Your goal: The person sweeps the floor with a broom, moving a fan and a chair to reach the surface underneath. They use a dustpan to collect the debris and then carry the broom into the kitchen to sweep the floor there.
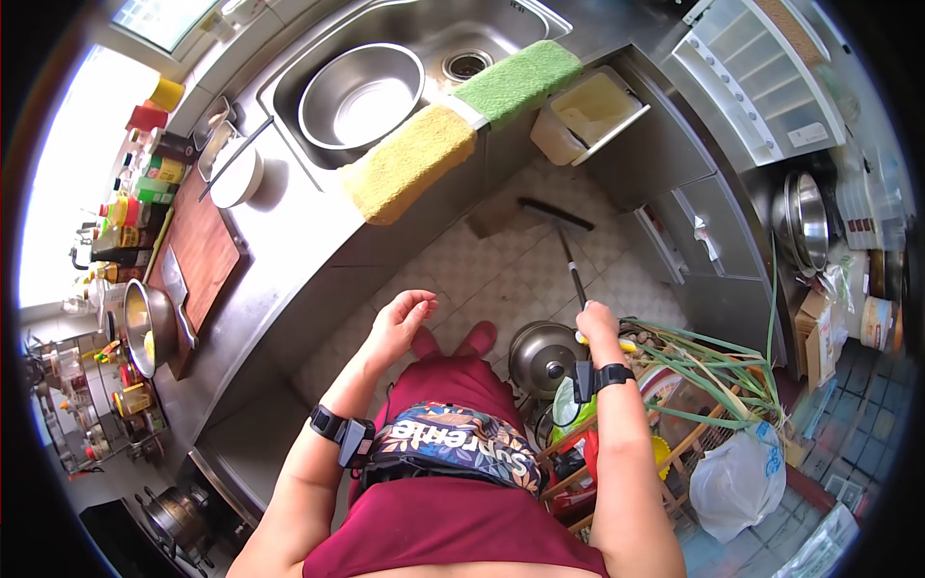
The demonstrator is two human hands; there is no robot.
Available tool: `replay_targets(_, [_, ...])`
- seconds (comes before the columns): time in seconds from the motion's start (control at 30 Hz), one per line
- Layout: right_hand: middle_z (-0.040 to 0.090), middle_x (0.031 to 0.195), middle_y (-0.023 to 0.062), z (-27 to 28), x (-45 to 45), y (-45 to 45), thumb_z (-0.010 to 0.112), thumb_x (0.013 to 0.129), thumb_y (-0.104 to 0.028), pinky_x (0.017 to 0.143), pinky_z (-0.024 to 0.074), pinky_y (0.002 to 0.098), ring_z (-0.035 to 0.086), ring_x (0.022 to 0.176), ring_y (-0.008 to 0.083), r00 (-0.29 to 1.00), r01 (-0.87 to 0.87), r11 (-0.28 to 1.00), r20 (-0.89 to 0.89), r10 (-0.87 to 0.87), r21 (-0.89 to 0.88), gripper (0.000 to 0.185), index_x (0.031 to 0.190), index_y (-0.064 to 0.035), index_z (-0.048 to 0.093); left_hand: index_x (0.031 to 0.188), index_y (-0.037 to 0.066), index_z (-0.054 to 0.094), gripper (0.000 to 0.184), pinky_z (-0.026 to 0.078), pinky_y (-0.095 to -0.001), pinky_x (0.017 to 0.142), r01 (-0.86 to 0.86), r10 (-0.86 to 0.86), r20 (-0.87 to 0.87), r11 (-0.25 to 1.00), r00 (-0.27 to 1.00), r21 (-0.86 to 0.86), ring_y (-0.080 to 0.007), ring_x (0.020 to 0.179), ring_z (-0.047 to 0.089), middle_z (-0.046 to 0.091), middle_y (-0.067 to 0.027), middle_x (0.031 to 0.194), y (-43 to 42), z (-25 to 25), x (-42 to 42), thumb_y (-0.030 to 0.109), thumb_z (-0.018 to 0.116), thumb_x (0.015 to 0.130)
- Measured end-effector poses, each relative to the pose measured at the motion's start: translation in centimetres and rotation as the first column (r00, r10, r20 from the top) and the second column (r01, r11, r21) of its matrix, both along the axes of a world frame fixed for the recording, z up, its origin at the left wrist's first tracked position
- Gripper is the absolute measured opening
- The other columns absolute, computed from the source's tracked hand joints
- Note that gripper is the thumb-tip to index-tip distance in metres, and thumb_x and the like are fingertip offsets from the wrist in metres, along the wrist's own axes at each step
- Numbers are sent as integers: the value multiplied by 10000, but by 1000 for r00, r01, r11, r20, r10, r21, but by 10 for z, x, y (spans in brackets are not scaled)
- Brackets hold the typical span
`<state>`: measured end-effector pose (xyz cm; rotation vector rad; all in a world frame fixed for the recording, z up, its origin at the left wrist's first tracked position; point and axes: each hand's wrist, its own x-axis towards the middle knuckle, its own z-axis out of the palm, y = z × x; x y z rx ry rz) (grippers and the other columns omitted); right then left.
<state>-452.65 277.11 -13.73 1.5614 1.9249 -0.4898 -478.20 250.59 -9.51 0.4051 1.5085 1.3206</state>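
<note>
My right hand (599,322) is wrapped round the pole of a long-handled floor tool (570,258). Its narrow dark head rests on the tiled floor beyond my feet; whether broom or squeegee I cannot tell. A yellow-and-white part of the pole shows at my grip. My left hand (403,320) hangs empty in the air above the floor, its fingers loosely bent. Just left of my right hand is a lidded metal pot (543,356) on the floor.
Spring onions (708,371) stick out over a wooden rack, with a white plastic bag (737,482) beside it. The counter carries a steel basin (361,96) in the sink, a knife (178,289) and a cutting board (207,275). An open bin (559,140) hangs from the cabinet.
</note>
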Motion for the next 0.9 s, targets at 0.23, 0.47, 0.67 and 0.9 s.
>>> replay_targets(0.23, [600,1012,168,4,-10,-9,490,806,-221,801,447,406,560,977,328,998,67,997,-19,-66,43,252,973,-59,585,1092,21,512,242,430,-263,842,-35,36,39,998,999,-43,-115,918,531,574,-45,1008,-24,-4,-23,183,455,922])
replay_targets(0.47, [590,1054,172,-68,47,-74,568,791,-256,822,427,365,551,1008,314,885,319,944,-331,-328,-81,396,1136,-63,538,1075,45,528,214,419,-232,808,-65,65,82,998,995,7,-87,906,512,586,-25,980,-54,-26,-37,176,462,918])
replay_targets(0.67, [600,1015,169,-47,-2,-113,562,777,-272,799,440,392,556,980,329,974,164,985,-150,-169,-45,313,1014,-69,592,1078,40,525,214,419,-236,824,-61,61,112,998,992,-3,-86,905,514,585,-24,982,-83,-33,-49,166,461,917])
replay_targets(0.9, [599,960,203,-84,-60,-129,576,781,-243,773,441,410,560,930,364,981,148,987,-120,-155,-66,276,967,-40,586,1090,20,511,229,420,-264,868,-31,32,87,999,996,-18,-117,954,521,566,-50,1021,-125,-53,-57,163,449,923])
